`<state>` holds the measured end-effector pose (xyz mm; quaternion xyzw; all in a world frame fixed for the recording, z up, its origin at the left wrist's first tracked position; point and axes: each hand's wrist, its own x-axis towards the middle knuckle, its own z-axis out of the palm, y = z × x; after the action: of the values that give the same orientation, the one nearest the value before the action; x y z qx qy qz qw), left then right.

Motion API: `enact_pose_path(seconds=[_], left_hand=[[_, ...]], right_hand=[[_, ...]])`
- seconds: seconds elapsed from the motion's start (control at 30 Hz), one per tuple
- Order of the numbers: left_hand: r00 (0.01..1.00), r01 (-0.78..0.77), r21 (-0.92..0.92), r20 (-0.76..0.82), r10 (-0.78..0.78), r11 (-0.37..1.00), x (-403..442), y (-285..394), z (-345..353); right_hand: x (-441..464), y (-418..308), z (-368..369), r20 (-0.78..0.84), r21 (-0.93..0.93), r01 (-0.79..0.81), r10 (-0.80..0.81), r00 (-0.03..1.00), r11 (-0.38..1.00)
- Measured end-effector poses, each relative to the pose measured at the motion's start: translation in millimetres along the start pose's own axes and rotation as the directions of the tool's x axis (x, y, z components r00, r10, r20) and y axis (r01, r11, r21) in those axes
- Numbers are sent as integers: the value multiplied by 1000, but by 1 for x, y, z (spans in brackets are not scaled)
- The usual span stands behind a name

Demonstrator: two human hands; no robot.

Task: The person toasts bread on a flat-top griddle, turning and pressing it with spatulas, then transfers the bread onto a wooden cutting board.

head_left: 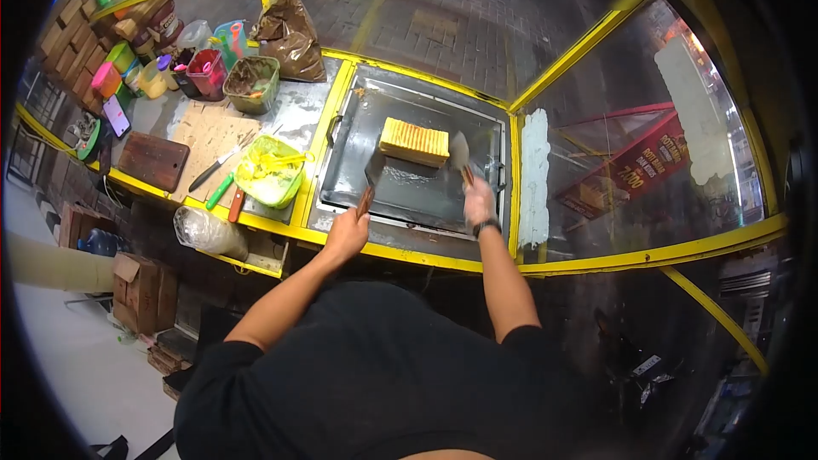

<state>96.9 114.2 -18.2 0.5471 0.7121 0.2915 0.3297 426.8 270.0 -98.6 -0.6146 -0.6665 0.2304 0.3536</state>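
A block of toasted bread (pixel 414 143) with brown grill stripes lies on the flat metal griddle (pixel 362 183). My left hand (pixel 348 234) is closed round the wooden handle of a spatula (pixel 365 199), whose dark blade shows nearly edge-on by the bread's left side. In my right hand (pixel 480 204), slightly blurred, is a second spatula (pixel 460 152) with a broad metal blade. That blade stands close to the bread's right end; whether it touches I cannot tell.
Left of the griddle are a green tub (pixel 271 192), a knife (pixel 209 175), a dark wooden board (pixel 153 162) and a phone (pixel 116 116). Several containers and a brown plastic bag (pixel 290 34) stand behind. A yellow frame (pixel 409 253) edges the counter, with glass panels to the right.
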Motion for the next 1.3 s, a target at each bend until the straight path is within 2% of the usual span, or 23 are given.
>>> enact_pose_path(seconds=[0.03,0.07,0.13,0.17,0.23,0.33,0.4,0.43,0.53,0.57,0.67,0.7,0.8,0.83,0.93,0.97,1.07,1.1,1.17,1.2,1.23,1.3], left_hand=[[1000,-27,0,-3,27,1000,11,-1,6],[998,-55,2,-6,55,998,22,0,9],[999,-32,121,8,31,992,44,6,9],[1000,-24,183,13,22,983,55,8,6],[996,-57,221,79,41,974,74,7,-7],[967,-124,184,241,78,975,92,-8,-21],[928,-155,129,358,99,979,97,-17,-20],[929,-190,91,340,149,978,95,-20,-17],[940,-100,-8,327,97,995,94,-21,-16],[948,-107,-64,295,121,992,93,-20,-16],[952,-144,64,283,120,988,96,-10,-13],[954,-162,73,267,137,984,99,-9,-12],[952,-238,209,241,186,948,102,-5,-17],[945,-280,222,237,227,934,106,-14,-12],[916,3,-61,401,22,998,97,-7,-14],[851,224,-182,516,-101,958,91,0,-17],[794,337,-335,604,-74,880,85,-17,-3],[814,264,-245,576,-80,933,86,-19,-1],[923,-110,-108,358,142,988,84,-27,2],[926,-281,-7,262,273,960,82,-28,5],[933,-305,91,230,278,948,75,-14,3],[926,-340,302,274,261,890,66,11,6]], right_hand=[[23,-17,-14,141,-76,-8,18,990,997],[40,-26,-18,178,-118,19,2,984,993],[61,-23,-28,279,-34,68,-55,959,997],[62,-20,-40,390,-24,-77,81,917,997],[64,-34,-70,593,-47,-350,308,744,936],[34,-56,-81,615,-132,-633,564,551,763],[15,-51,-69,665,12,-773,572,480,635],[6,-49,-62,655,67,-788,569,497,612],[-18,-63,-55,412,176,-487,386,825,855],[-22,-78,-57,334,238,-474,386,860,848],[-21,-83,-63,322,270,-551,465,825,790],[-17,-93,-72,382,154,-594,507,773,789],[-20,-81,-79,491,211,-824,672,555,527],[-22,-54,-69,538,219,-848,665,518,483],[-27,-41,-41,638,288,-883,613,465,371],[-31,-49,-34,603,313,-842,593,533,439],[-33,-67,-6,308,414,-632,552,775,655],[-32,-85,-17,264,265,-616,559,786,741],[-31,-85,-17,71,9,-384,382,921,923],[-33,-85,-17,-1,-142,-264,266,964,954],[-31,-98,-18,31,-181,-267,276,961,947],[-31,-135,-4,-9,-298,-213,220,975,930]])
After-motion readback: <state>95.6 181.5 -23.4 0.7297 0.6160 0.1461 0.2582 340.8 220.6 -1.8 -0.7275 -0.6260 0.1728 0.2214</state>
